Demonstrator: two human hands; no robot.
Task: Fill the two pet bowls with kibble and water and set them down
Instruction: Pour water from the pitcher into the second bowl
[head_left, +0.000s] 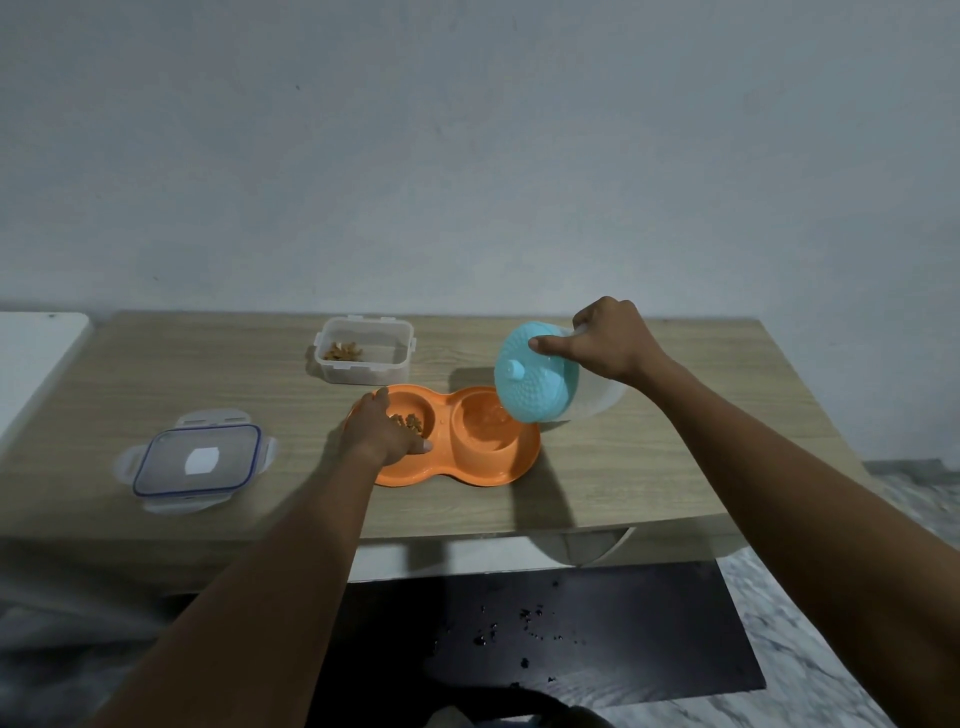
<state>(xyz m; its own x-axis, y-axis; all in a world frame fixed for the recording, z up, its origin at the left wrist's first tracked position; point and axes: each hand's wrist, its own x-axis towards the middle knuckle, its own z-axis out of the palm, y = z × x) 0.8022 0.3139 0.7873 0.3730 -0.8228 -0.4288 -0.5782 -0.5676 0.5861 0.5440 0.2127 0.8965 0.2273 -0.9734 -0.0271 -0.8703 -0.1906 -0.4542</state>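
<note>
orange double bowl (498, 467) on table (649, 467): kibble (410, 420) in left well, what looks like water in right. clear tub (363, 371) behind holds little kibble. tub lid (156, 467) label blank. left hand (382, 431) grips bowl's left rim; right hand (610, 340) holds teal-lidded jug (535, 374) tilted over right well.

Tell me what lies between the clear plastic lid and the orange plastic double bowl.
Only bare wooden table, in the head view; the left hand holds the left rim of the orange plastic double bowl.
</note>
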